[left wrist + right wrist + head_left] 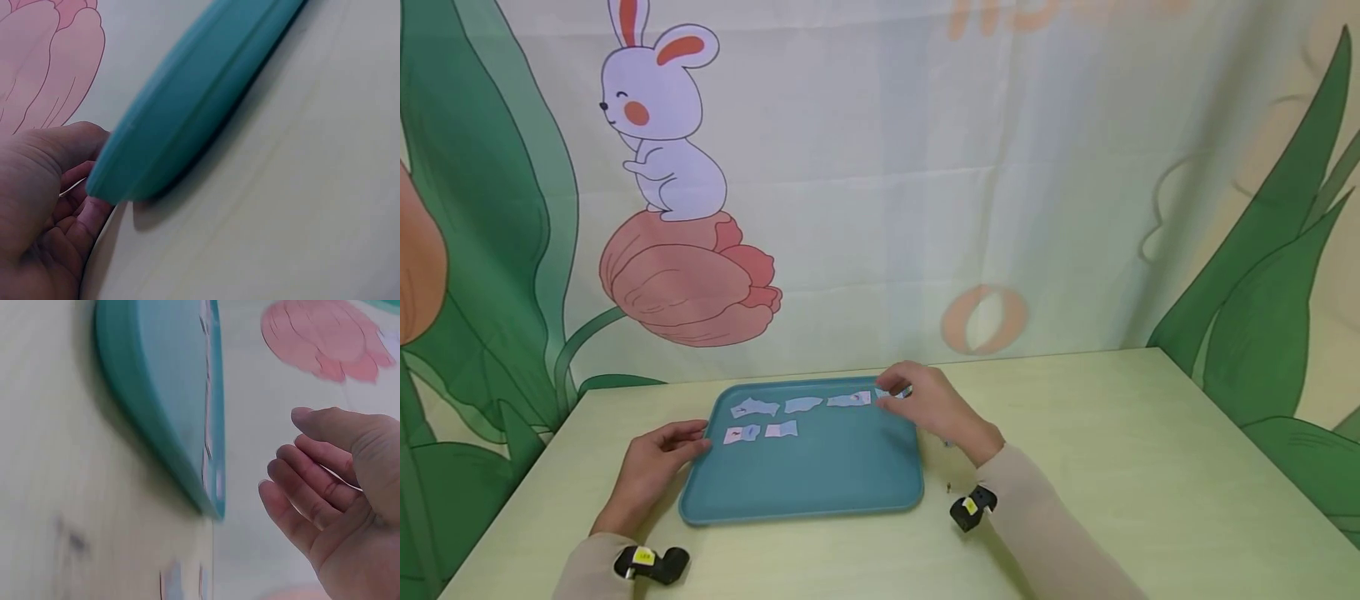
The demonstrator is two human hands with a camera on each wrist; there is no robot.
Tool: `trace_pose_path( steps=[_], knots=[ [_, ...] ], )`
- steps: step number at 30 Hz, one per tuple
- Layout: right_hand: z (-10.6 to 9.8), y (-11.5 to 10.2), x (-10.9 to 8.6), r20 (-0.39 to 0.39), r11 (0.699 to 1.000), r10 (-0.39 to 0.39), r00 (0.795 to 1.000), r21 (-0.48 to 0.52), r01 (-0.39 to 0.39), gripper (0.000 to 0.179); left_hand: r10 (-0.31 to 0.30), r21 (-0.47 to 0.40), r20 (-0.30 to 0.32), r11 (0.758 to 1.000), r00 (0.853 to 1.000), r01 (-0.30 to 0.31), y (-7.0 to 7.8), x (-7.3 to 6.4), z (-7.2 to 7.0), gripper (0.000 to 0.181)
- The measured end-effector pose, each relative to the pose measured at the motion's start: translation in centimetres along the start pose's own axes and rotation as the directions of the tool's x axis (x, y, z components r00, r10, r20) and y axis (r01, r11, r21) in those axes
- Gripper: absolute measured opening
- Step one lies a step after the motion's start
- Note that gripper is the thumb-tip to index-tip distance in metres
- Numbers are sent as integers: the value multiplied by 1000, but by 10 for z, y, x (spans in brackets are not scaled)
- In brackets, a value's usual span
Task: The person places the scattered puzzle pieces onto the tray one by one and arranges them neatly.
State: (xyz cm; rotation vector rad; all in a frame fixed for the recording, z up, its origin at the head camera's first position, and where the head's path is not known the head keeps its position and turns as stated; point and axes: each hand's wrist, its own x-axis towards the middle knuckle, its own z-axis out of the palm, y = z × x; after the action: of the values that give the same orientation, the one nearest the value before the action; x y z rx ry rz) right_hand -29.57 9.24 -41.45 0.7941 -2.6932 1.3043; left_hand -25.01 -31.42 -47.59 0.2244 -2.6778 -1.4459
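A blue-green tray [805,483] lies on the table. Torn pieces of printed paper [756,407] form a row along its far side, with two more paper pieces [781,428] in a shorter row nearer the front. My left hand [651,467] holds the tray's left rim, thumb at the edge and fingers low beside it in the left wrist view. Over the tray's far right corner hovers my right hand [928,404], fingers apart and bent loosely. Another paper piece [881,392] shows by its fingertips. In the right wrist view nothing is between the fingers.
Right of the tray, a paper scrap [948,443] lies on the table [1112,467], partly behind my right wrist. A tiny dark bit [948,487] sits close by. Behind the table hangs a printed curtain [865,208] with a rabbit and flowers.
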Motion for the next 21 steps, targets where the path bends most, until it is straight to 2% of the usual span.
trace_pose_path(
  steps=[9,17,21],
  knots=[
    [-35,21,-20,-41,997,68,997,-29,-70,30,6,1,4,1000,1000,-6,-1,1,0,46],
    [-57,36,-36,8,999,39,999,-29,-38,28,15,-3,11,1000,1000,-15,0,-1,-1,45],
    [-64,42,-41,41,998,58,997,-34,-57,28,7,-4,15,1000,1000,-7,0,-1,-1,46]
  ],
)
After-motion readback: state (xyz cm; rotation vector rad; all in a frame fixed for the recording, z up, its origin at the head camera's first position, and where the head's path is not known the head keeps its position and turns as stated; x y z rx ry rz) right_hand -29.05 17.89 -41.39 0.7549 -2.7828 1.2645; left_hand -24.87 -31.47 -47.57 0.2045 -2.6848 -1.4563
